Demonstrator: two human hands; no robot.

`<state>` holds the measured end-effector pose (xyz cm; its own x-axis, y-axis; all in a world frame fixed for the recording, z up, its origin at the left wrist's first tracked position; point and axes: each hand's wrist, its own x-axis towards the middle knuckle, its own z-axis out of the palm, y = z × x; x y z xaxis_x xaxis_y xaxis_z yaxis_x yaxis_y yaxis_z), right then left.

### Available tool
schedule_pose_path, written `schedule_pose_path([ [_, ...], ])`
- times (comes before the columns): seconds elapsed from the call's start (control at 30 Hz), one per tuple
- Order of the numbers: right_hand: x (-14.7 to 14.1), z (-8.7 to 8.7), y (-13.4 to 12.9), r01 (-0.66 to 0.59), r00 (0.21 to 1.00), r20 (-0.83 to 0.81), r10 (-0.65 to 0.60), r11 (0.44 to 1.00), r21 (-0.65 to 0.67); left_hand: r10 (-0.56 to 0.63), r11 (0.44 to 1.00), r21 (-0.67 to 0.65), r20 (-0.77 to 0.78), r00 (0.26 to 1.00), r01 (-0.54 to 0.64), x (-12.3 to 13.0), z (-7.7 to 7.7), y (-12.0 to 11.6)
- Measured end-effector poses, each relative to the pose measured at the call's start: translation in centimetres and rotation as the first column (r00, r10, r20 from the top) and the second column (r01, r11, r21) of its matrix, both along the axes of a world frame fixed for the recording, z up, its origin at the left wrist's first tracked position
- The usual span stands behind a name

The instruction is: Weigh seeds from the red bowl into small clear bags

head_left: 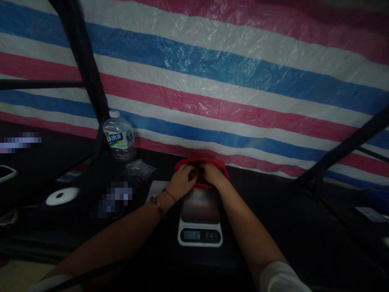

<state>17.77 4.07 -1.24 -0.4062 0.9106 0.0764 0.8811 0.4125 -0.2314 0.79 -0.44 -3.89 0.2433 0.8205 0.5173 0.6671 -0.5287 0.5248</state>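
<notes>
A white kitchen scale (200,235) lies in front of me, its shiny dark plate reflecting the stripes. Its display seems to read 22. At the far end of the plate sits a bright red bag or cloth (224,169), opened wide, with something dark inside. My left hand (183,179) and my right hand (212,173) come together over it, fingers curled inward and close to each other. Dark brown bits show between the fingertips, too dim to name. A beaded bracelet (158,207) and a red string circle my left wrist.
A large clear plastic bottle (120,140) stands at the back left, near a small clear bag (141,168). A white oval device (62,196) and a phone (7,173) lie farther left. Behind hangs a striped tarpaulin (212,85), with dark frame bars at both sides.
</notes>
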Motion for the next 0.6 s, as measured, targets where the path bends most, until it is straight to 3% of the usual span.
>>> schedule_pose_path([
  [0.17, 0.2, -0.1, 0.6, 0.044, 0.999, -0.021, -0.043, 0.998, 0.038, 0.036, 0.999, 0.012, -0.020, 0.999, -0.035, -0.1, -0.7, 0.4],
  [0.3, 0.3, 0.5, 0.5, 0.046, 0.977, -0.213, -0.025, 0.994, 0.096, 0.038, 0.999, -0.031, -0.037, 0.999, -0.039, -0.2, -1.0, 0.7],
  [0.43, -0.6, 2.0, -0.6, -0.021, 0.927, -0.366, 0.075, 0.989, 0.148, 0.020, 0.998, -0.059, -0.024, 1.000, -0.022, 0.0, -0.6, 0.6],
  [0.6, -1.7, 2.9, -1.7, -0.135, 0.937, -0.309, 0.161, 0.985, 0.105, -0.009, 0.998, -0.059, 0.011, 1.000, 0.010, 0.1, -0.1, 0.4],
])
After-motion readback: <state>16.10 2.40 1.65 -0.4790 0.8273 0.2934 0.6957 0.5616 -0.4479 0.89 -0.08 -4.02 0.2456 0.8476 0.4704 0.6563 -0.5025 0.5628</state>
